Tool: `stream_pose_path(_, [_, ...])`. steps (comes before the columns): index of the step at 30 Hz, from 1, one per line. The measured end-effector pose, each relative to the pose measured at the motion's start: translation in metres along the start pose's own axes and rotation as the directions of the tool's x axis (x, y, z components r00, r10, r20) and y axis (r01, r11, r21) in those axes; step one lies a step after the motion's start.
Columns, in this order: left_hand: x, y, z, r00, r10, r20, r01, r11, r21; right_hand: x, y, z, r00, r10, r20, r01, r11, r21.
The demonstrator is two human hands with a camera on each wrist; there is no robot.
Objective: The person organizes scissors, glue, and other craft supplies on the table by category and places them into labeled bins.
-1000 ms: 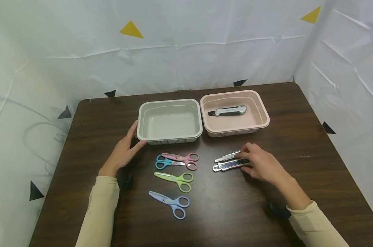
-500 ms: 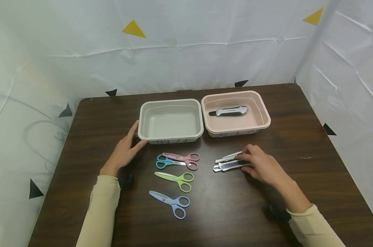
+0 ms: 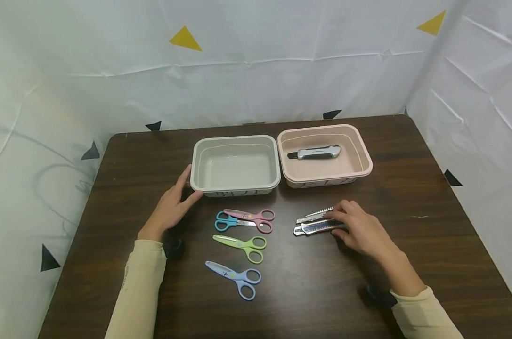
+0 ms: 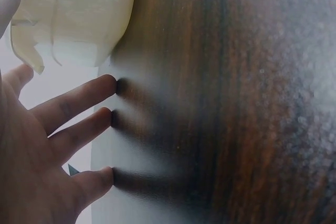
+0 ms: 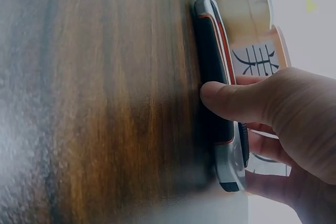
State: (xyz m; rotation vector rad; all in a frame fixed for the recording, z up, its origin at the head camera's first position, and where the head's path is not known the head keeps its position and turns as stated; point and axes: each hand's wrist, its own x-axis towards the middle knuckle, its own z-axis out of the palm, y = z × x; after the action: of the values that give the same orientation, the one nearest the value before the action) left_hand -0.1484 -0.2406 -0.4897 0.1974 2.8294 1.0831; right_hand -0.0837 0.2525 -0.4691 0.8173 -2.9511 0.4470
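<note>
My right hand (image 3: 359, 228) is over two snap-off utility knives lying side by side on the table. Its thumb lies on the dark grip of the near utility knife (image 5: 212, 51), with the fingers around the far side, pinching it. Just behind is a slimmer silver utility knife (image 3: 312, 216), its end hidden under the fingertips. My left hand (image 3: 166, 207) has its fingers spread at the left end of the grey-green container (image 3: 236, 167), thumb and forefinger at the rim; other fingertips rest on the table (image 4: 173, 129). A larger utility knife (image 3: 317, 152) lies inside the pink container (image 3: 353, 162).
Pink scissors (image 3: 246, 215) lie across blue-handled scissors (image 3: 225, 225) in front of the grey-green container. Nearer are green scissors (image 3: 240, 244) and light-blue scissors (image 3: 234, 274). The containers stand close together near the back edge, before a white sheet (image 3: 256, 89).
The head view has shifted very slightly. Both hands keep their places, and the knives and scissors have not visibly moved.
</note>
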Motion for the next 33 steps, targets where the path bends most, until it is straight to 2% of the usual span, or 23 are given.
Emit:
stream_pose_path(24, [0.0, 0.003, 0.001, 1.0, -0.011, 0.002, 0.011, 1.0, 0.012, -0.004, 0.0, -0.002, 1.0, -0.017, 0.002, 0.017, 1.0, -0.023])
stream_pose_path(29, [0.0, 0.001, 0.003, 1.0, 0.007, 0.003, -0.007, 1.0, 0.012, -0.009, 0.0, -0.009, 1.0, -0.019, -0.01, 0.019, 0.999, -0.033])
stream_pose_path(33, [0.001, -0.001, 0.002, 1.0, 0.001, -0.016, -0.001, 1.0, 0.009, -0.006, 0.001, -0.018, 0.999, -0.035, -0.041, 0.033, 0.999, -0.041])
